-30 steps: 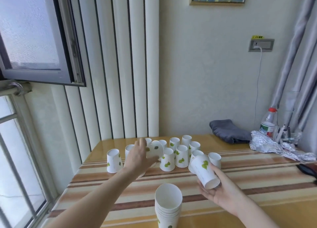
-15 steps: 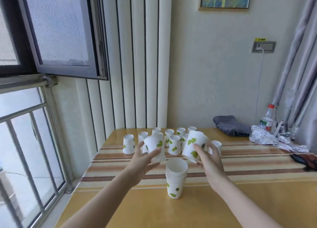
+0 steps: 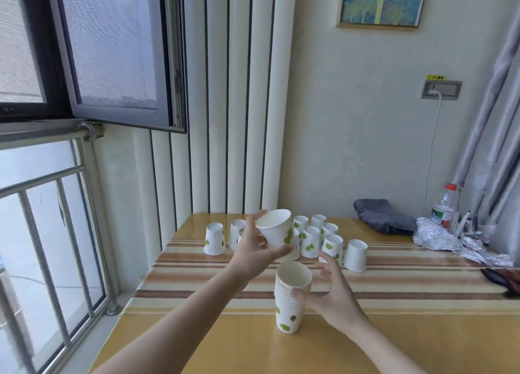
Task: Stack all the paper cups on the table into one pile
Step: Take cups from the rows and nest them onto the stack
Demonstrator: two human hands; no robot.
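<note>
Cup held above the pile
Left hand point(image 3: 254, 251) grips a cup point(image 3: 277, 229) at 11 o'clock of the pile point(image 3: 291, 297); right hand point(image 3: 333, 297), fingers spread, thumb touching the pile on the desk point(image 3: 394, 345).

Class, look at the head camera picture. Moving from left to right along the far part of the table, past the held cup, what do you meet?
Lone upside-down cup → cup held in the left hand → plain white cup → grey cloth → water bottle
</note>
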